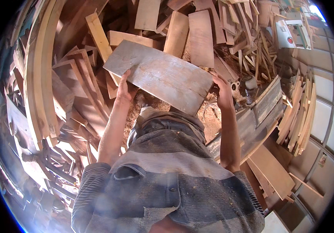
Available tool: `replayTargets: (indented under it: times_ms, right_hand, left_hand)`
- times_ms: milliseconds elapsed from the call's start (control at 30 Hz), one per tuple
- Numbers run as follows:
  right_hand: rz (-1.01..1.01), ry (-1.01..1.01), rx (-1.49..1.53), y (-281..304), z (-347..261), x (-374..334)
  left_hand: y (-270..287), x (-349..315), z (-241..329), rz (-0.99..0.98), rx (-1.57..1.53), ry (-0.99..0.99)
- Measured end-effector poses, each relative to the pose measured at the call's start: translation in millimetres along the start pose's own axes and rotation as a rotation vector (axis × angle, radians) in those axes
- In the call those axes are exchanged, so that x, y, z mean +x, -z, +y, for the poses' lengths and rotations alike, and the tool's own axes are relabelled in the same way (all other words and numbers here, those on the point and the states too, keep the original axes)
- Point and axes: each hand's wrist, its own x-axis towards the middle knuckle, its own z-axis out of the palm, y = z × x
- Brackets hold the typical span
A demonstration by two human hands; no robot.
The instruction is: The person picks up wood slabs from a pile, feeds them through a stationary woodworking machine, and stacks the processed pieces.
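A wide, greyish wooden board lies across in front of me, tilted so that its left end is farther away than its right. My left hand grips its near edge toward the left end, thumb over the top face. At the right end my right hand holds the board by its corner, with fingers partly hidden beneath. The board's surface is worn, with pale patches and a brownish streak. Under and beyond it lie loose planks, including a reddish-brown plank and a lighter plank.
Long boards stand at the left beside a heap of offcuts. At the right is a machine with a long metal bed; thin strips of wood lean beyond it. Sawdust covers the floor near my legs. Further right runs a tiled surface.
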Motion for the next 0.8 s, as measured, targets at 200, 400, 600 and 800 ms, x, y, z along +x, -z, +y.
replayTargets:
  times_ms: [200,400,600,800]
  right_hand:
    - [-0.004,0.034,-0.117,-22,-29,-14]
    - [-0.045,0.026,-0.287,-45,-38,-21]
    - [-0.06,0.069,-0.405,-66,-38,-26]
    - [-0.063,0.185,-0.465,-79,-32,-36]
  left_hand:
    - [22,2,-24,-0.037,-0.107,0.111]
    - [67,10,-52,-0.015,-0.204,0.189]
    - [89,3,-65,-0.062,-0.281,0.302]
    - [109,4,-82,-0.092,-0.314,0.369]
